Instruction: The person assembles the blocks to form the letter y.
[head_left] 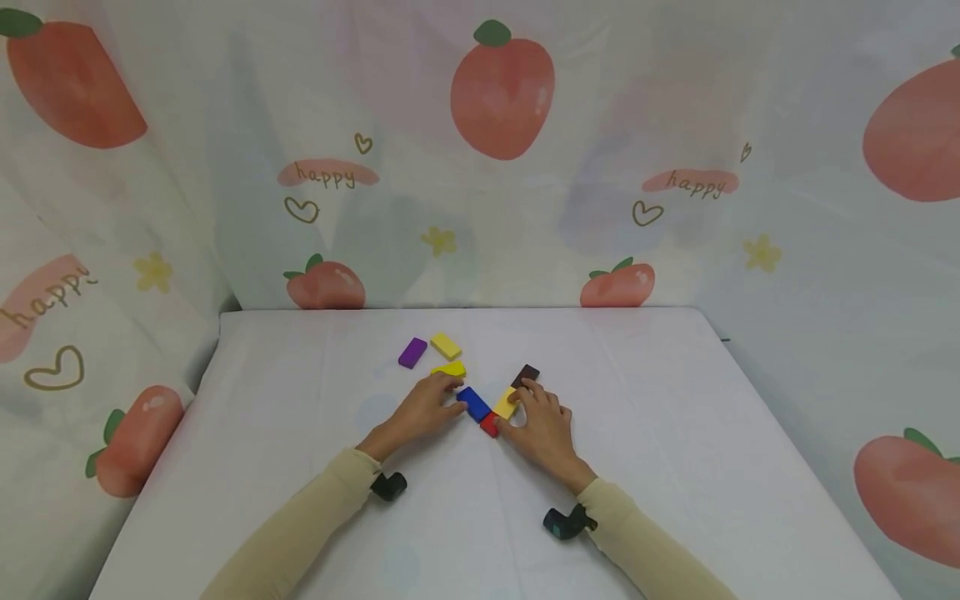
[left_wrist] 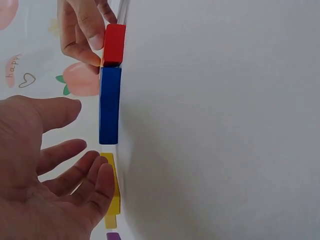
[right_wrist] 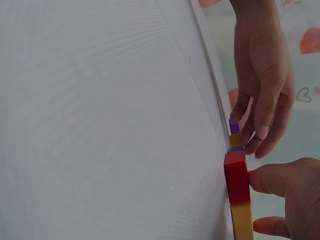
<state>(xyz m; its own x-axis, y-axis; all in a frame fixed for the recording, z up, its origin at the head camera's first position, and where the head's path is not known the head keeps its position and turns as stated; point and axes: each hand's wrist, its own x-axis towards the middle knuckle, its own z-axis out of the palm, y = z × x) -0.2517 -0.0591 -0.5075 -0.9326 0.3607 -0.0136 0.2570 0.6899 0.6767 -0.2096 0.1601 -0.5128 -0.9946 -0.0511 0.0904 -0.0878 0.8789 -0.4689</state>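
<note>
A blue block (head_left: 474, 404), a small red block (head_left: 489, 425), a light yellow block (head_left: 506, 403) and a dark brown block (head_left: 525, 376) form a V-shaped row on the table. My right hand (head_left: 542, 423) bends over the row's right side, its thumb touching the red block (right_wrist: 237, 177) and a finger at the yellow block (right_wrist: 242, 222). My left hand (head_left: 423, 408) hovers by the blue block's left end, fingers loosely bent, holding nothing visible. Its fingertips partly cover a bright yellow block (head_left: 452, 367).
Farther back on the white-covered table (head_left: 637, 433) lie a purple block (head_left: 412, 352) and another yellow block (head_left: 446, 346). A patterned cloth (head_left: 510, 225) hangs behind the table and along its sides. Each wrist carries a small black camera (head_left: 567, 523).
</note>
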